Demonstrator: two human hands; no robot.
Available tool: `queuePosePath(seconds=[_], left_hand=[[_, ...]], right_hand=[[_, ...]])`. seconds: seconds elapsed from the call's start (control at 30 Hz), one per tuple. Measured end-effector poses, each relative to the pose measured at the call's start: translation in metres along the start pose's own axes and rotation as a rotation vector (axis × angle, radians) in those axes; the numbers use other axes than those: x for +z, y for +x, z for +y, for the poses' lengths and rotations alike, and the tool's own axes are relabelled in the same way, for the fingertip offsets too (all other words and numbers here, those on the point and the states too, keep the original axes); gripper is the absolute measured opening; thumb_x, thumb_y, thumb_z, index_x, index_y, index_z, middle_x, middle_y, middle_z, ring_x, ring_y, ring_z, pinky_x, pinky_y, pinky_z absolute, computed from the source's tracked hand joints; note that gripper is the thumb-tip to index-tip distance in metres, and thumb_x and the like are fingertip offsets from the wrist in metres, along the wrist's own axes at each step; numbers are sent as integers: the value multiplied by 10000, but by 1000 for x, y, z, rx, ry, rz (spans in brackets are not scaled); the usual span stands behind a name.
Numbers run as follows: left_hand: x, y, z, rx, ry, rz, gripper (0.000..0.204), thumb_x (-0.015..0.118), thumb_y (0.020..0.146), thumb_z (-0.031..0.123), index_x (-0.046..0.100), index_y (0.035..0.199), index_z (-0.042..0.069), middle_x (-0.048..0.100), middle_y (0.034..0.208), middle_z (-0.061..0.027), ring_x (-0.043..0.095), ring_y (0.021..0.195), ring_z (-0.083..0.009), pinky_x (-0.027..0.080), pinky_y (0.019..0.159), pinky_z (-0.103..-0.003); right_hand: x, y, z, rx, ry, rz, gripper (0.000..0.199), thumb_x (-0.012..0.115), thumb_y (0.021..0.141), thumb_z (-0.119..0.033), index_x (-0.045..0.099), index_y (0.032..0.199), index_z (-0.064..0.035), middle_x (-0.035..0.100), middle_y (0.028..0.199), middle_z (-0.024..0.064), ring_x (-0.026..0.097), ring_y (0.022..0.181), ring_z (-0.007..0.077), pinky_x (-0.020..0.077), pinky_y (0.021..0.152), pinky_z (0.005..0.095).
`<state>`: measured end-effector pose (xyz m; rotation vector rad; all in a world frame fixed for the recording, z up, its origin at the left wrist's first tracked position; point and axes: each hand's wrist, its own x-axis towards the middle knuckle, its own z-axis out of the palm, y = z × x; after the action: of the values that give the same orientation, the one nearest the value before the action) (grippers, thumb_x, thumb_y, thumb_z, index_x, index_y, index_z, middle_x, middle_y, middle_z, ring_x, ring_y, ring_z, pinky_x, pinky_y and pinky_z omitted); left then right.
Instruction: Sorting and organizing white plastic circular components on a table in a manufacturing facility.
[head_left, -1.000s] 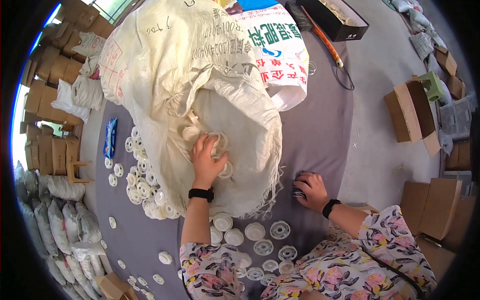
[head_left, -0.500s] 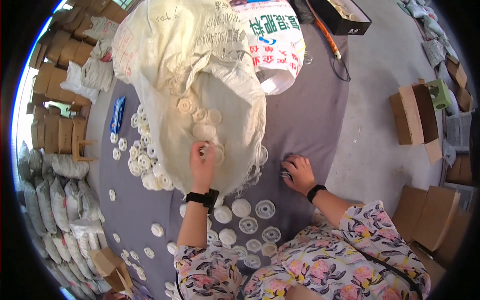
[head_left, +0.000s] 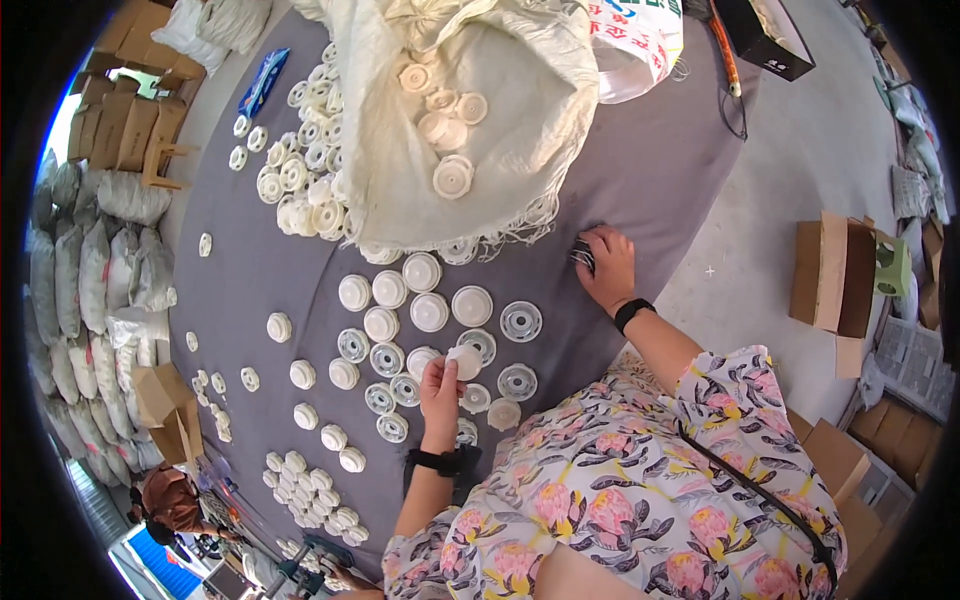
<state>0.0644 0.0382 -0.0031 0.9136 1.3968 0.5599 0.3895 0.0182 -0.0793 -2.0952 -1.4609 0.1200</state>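
My left grip (head_left: 440,398), in the lower middle of the frame, is pinching a white disc (head_left: 465,362) between thumb and fingers; my fingertips cover its left rim, and its underside is turned from view. My right grip (head_left: 610,266), right of center, bends over a small dark item (head_left: 582,254) that my fingers mostly hide, so I cannot tell whether they are closed on it. The pale sack (head_left: 530,110) is cut off by the top edge, its frayed mouth partly covering some white wheels (head_left: 458,250); more sit inside its opening. My flowered clothing (head_left: 610,490) hides the near side of the gray surface (head_left: 670,180). That surface's right edge slants down from the upper right to behind my right forearm, with pale floor (head_left: 730,240) beyond. Bare cloth lies between the sack and that edge, and another open stretch runs left of center. At lower left, a person (head_left: 170,500) is small and partly hidden.
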Motion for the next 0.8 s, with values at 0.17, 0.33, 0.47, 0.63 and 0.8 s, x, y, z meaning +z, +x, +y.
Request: queuePosePath(seconds=[0.17, 0.33, 0.47, 0.63, 0.8], left_hand=[[17, -2, -9, -19, -27, 16, 200, 568, 925, 180, 557, 1064, 36, 579, 781, 0, 516, 625, -65, 413, 547, -205], [23, -9, 0, 382, 609, 186, 353, 646, 821, 72, 533, 1152, 18, 528, 1058, -130, 556, 853, -209, 464, 698, -304], [22, -15, -3, 772, 1034, 56, 400, 653, 792, 75, 528, 1172, 61, 529, 1197, -178, 529, 1053, -334, 424, 867, -412], [31, -10, -2, 688, 960, 104, 387, 686, 765, 118, 536, 1115, 51, 515, 1245, -177, 501, 1114, -340, 382, 910, -433], [34, 2, 10, 536, 906, 120, 416, 717, 721, 151, 528, 1077, 50, 554, 1147, -150, 514, 1063, -322, 357, 913, -427]], right_hand=[[2, -3, -1, -29, -4, 22, 471, 682, 646, -146, 571, 1104, -131, 528, 1082, 69, 472, 1092, 279, 349, 892, 415], [-3, -3, -3, 3, 0, 4, 463, 677, 653, -143, 570, 1103, -127, 533, 1078, 71, 473, 1095, 279, 348, 902, 415], [-3, -2, -4, 15, -15, -6, 462, 677, 652, -145, 571, 1102, -128, 531, 1080, 71, 474, 1089, 279, 350, 899, 411], [0, -3, -2, 10, -9, 10, 452, 677, 656, -148, 574, 1095, -127, 530, 1083, 73, 476, 1085, 273, 353, 896, 402], [-1, -2, -3, 19, 4, -11, 449, 674, 658, -142, 574, 1095, -126, 532, 1081, 72, 477, 1079, 272, 353, 893, 402]])
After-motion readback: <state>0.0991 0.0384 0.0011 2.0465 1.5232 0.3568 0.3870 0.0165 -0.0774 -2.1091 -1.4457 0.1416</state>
